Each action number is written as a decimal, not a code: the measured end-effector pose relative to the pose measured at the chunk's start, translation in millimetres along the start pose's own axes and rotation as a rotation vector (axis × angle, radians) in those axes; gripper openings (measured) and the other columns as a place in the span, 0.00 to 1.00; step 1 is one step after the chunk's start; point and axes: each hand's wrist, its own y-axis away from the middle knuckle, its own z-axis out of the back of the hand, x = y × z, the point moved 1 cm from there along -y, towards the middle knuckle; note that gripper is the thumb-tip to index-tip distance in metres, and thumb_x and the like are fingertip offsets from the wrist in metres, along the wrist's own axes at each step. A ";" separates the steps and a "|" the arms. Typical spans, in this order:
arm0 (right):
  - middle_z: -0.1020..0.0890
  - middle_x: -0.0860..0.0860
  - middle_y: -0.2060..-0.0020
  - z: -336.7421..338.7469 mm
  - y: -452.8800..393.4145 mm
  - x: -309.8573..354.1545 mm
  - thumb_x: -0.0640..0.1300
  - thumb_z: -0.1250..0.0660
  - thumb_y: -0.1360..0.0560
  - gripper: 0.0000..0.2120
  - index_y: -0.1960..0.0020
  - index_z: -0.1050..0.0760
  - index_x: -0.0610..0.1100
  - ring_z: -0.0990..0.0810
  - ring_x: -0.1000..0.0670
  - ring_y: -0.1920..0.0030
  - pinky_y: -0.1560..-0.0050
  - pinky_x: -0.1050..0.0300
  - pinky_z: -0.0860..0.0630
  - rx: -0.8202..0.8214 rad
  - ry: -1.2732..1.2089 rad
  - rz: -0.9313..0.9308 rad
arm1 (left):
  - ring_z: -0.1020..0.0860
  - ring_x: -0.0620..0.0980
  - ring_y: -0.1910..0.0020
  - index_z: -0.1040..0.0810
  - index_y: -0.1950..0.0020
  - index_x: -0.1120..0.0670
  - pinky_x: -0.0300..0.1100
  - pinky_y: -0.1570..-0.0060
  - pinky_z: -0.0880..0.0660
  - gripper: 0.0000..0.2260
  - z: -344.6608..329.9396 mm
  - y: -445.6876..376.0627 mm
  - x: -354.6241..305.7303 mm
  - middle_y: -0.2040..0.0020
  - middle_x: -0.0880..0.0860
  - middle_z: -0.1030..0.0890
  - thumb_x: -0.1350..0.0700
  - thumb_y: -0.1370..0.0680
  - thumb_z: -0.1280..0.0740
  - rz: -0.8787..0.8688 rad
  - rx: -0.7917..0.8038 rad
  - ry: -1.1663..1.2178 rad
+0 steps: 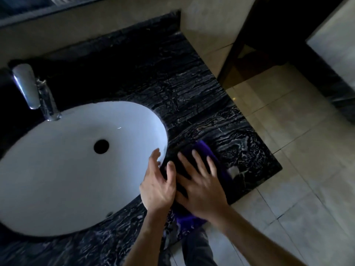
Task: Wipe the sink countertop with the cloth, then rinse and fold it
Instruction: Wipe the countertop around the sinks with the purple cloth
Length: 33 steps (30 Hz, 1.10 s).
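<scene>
Both hands press a purple cloth (pixel 206 150) flat on the dark marble desk (pixel 192 89), just right of the white sink (pixel 67 169).

The right hand (pixel 201 187) lies with fingers (pixel 196 160) spread wide, palm down on the cloth, gripping nothing. The left hand (pixel 157 187), fingers loosely spread, rests at the cloth's left edge by the sink rim. The cloth's long axis runs from the desk's near edge away toward the back right.

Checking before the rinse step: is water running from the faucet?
No, the faucet shows no stream and the sink basin looks dry.
</scene>
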 end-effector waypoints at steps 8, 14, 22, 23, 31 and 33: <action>0.46 0.45 0.18 14.9 -73.0 -22.7 0.63 0.45 0.21 0.29 0.21 0.43 0.63 0.51 0.29 0.20 0.25 0.24 0.56 0.053 0.183 0.072 | 0.19 0.54 0.40 0.37 0.26 0.41 0.47 0.47 0.26 0.24 -4.7 -2.9 -2.1 0.32 0.46 0.21 0.37 0.22 0.48 -0.031 0.019 -0.081; 0.48 0.43 0.17 2.9 -41.8 -8.8 0.64 0.48 0.20 0.30 0.19 0.45 0.60 0.52 0.32 0.19 0.25 0.24 0.52 -0.047 0.093 -0.049 | 0.20 0.53 0.37 0.38 0.25 0.41 0.49 0.43 0.25 0.25 -4.6 -1.4 -2.4 0.29 0.45 0.24 0.37 0.21 0.48 -0.033 0.036 -0.107; 0.42 0.50 0.18 13.0 -102.8 -41.0 0.67 0.48 0.20 0.29 0.20 0.42 0.63 0.45 0.37 0.19 0.24 0.28 0.50 -0.084 0.067 -0.026 | 0.21 0.51 0.34 0.39 0.25 0.41 0.51 0.44 0.24 0.28 -6.4 -4.9 -5.6 0.27 0.45 0.25 0.32 0.22 0.54 -0.028 0.031 -0.135; 0.41 0.50 0.18 18.7 -124.2 -48.2 0.67 0.49 0.21 0.29 0.21 0.42 0.63 0.44 0.37 0.19 0.23 0.29 0.50 -0.087 0.065 -0.079 | 0.21 0.52 0.34 0.39 0.24 0.42 0.52 0.43 0.23 0.29 -7.0 -4.2 -5.3 0.27 0.45 0.25 0.31 0.22 0.55 -0.022 0.033 -0.136; 0.42 0.49 0.18 1.4 -38.0 -5.3 0.64 0.48 0.18 0.28 0.20 0.42 0.59 0.46 0.36 0.19 0.24 0.28 0.49 -0.136 0.007 -0.225 | 0.20 0.56 0.36 0.39 0.26 0.40 0.54 0.42 0.24 0.26 -11.3 -5.2 -4.9 0.30 0.46 0.22 0.35 0.22 0.55 0.013 0.038 -0.140; 0.39 0.50 0.19 -8.1 19.0 20.3 0.66 0.47 0.19 0.28 0.21 0.40 0.61 0.44 0.37 0.19 0.24 0.29 0.48 -0.111 -0.041 -0.241 | 0.22 0.58 0.36 0.39 0.25 0.42 0.55 0.41 0.26 0.28 -13.9 -5.4 -7.6 0.31 0.48 0.21 0.35 0.22 0.57 0.009 0.055 -0.133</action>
